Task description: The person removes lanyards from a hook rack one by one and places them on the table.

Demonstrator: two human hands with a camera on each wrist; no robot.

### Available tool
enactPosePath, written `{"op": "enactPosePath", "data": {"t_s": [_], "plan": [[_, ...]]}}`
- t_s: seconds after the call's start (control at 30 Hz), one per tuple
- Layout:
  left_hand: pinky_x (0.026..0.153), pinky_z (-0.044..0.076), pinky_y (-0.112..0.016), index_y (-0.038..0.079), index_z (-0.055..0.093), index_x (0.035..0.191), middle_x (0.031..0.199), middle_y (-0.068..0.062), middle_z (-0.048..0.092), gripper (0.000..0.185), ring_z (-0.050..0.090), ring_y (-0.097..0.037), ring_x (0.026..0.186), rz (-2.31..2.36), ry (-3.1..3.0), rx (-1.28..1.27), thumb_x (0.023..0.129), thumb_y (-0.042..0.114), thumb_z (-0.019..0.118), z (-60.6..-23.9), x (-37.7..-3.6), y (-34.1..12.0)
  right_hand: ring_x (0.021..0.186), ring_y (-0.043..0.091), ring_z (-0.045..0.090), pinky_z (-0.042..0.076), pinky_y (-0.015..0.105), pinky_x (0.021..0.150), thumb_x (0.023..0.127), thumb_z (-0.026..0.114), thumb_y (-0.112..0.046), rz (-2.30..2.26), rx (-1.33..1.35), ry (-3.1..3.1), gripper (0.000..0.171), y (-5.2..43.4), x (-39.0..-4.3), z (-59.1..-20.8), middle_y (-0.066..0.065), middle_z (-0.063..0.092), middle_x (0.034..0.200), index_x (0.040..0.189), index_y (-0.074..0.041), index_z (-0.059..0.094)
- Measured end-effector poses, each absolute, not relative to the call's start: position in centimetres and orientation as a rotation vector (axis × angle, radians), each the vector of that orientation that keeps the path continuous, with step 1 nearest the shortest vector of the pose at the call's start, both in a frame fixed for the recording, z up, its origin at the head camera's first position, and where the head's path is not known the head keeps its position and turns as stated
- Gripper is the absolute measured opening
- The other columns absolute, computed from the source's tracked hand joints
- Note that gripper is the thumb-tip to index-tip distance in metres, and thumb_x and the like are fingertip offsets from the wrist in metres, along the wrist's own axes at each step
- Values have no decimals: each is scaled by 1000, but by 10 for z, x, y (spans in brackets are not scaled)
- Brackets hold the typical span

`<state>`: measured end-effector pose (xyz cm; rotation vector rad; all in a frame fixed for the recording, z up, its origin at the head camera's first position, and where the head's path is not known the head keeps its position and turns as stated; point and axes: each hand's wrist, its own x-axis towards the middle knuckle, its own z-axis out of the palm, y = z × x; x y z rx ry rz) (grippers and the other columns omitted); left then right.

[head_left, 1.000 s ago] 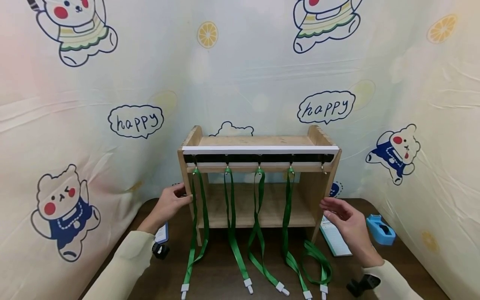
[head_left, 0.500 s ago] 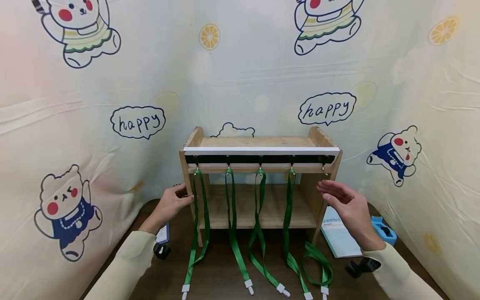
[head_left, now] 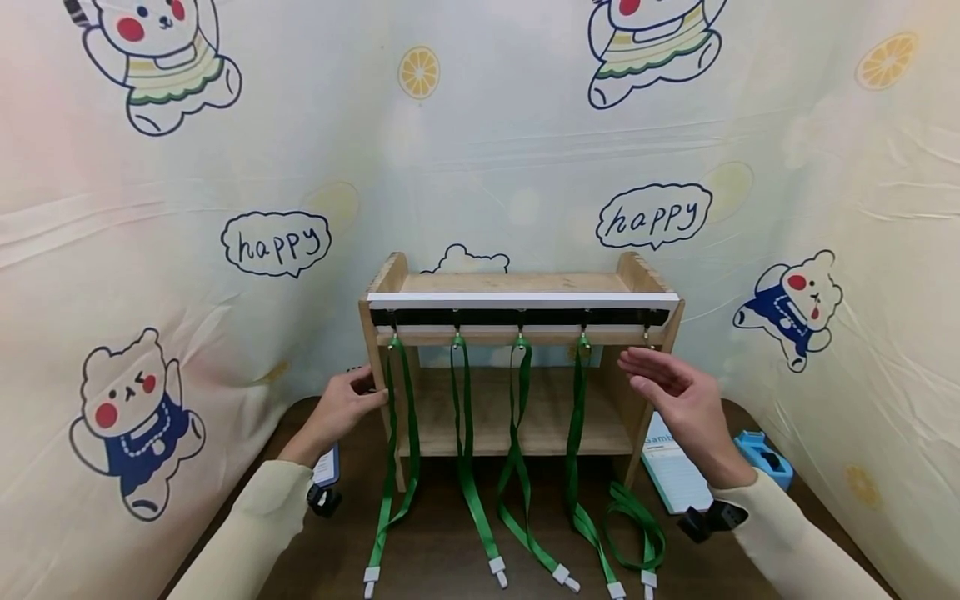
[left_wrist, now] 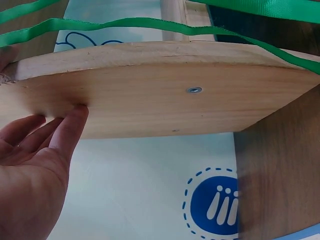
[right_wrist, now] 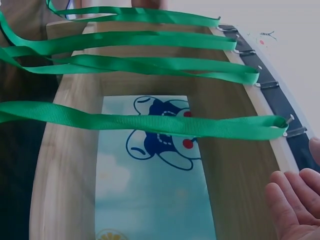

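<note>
A small wooden shelf (head_left: 517,283) stands on the dark table (head_left: 442,575). A black hook strip (head_left: 517,317) runs along its front. Several green lanyards (head_left: 465,450) hang from the hooks, and the rightmost hook (head_left: 647,337) is bare. One more green lanyard (head_left: 633,521) lies coiled on the table by the shelf's right leg. My left hand (head_left: 341,408) rests on the shelf's left side panel (left_wrist: 160,100), its fingers (left_wrist: 65,135) straight against the wood. My right hand (head_left: 667,383) hovers empty just below the bare hook, fingers relaxed; its fingertips (right_wrist: 292,200) show beside the nearest hung lanyard (right_wrist: 150,122).
A white booklet (head_left: 671,475) and a blue tape dispenser (head_left: 765,458) lie right of the shelf. A small card (head_left: 324,467) lies left of it. Cartoon-printed sheeting (head_left: 480,150) closes in the back and both sides.
My right hand has risen from table level and moved left, up to the right end of the hook strip. The left hand has stayed on the side panel.
</note>
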<state>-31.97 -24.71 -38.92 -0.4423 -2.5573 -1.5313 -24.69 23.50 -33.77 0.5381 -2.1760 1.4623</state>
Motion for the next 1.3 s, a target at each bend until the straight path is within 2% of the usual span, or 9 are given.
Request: {"op": "enactPosePath", "data": {"t_s": [0.2, 0.33, 0.53, 0.7, 0.77, 0.9, 1.0, 1.2, 1.3], "plan": [[83, 54, -27, 5, 61, 136, 120, -18, 67, 45, 61, -31, 110, -1522, -2559, -439, 95, 20, 69, -389, -319, -247, 113, -2, 68, 51, 12, 91, 99, 65, -11, 1463, 565, -2168, 38, 227, -249, -333, 19, 66, 135, 136, -6, 61], [83, 54, -28, 6, 63, 134, 119, -17, 68, 43, 62, -26, 106, -1505, -2565, -439, 94, 20, 69, -388, -319, -247, 113, 0, 68, 51, 13, 91, 98, 65, -10, 1464, 576, -2164, 38, 223, -254, -330, 17, 67, 134, 136, -7, 62], [83, 53, -27, 5, 62, 135, 119, -18, 68, 43, 62, -18, 102, -1487, -2579, -427, 95, 20, 68, -385, -319, -248, 115, 11, 70, 52, 13, 91, 97, 68, -13, 1457, 616, -2166, 38, 217, -260, -328, 14, 69, 132, 134, -8, 64], [82, 53, -27, 4, 61, 136, 119, -19, 67, 45, 61, -23, 104, -1501, -2578, -421, 94, 20, 68, -386, -318, -247, 112, 4, 70, 52, 13, 90, 96, 69, -14, 1431, 619, -2187, 38, 214, -262, -330, 13, 70, 130, 133, -8, 64], [83, 53, -29, 5, 61, 136, 119, -18, 68, 45, 61, -25, 104, -1504, -2579, -415, 94, 20, 68, -387, -318, -247, 112, 5, 70, 52, 13, 90, 96, 69, -16, 1422, 610, -2201, 38, 212, -263, -330, 11, 71, 130, 133, -9, 65], [84, 54, -32, 6, 63, 134, 118, -17, 68, 43, 61, -28, 104, -1502, -2580, -411, 94, 21, 69, -388, -319, -247, 114, 22, 71, 52, 12, 89, 96, 69, -20, 1400, 586, -2224, 38, 208, -265, -330, 9, 71, 129, 133, -11, 65], [83, 53, -30, 6, 63, 133, 118, -18, 68, 43, 61, -25, 103, -1485, -2585, -411, 94, 21, 69, -388, -319, -248, 114, 25, 71, 52, 12, 88, 96, 70, -20, 1385, 573, -2230, 37, 205, -267, -329, 9, 72, 128, 132, -11, 66], [82, 53, -28, 6, 64, 131, 118, -17, 68, 41, 61, -20, 101, -1475, -2577, -429, 94, 22, 70, -386, -319, -247, 106, 7, 73, 53, 12, 85, 95, 71, -24, 1347, 534, -2220, 36, 200, -269, -331, 7, 74, 123, 130, -13, 69], [83, 53, -28, 7, 64, 131, 118, -17, 68, 41, 61, -23, 103, -1489, -2573, -431, 94, 22, 70, -388, -318, -247, 104, 8, 73, 53, 11, 83, 94, 72, -27, 1320, 506, -2233, 37, 196, -269, -333, 8, 75, 121, 128, -12, 69]]}}
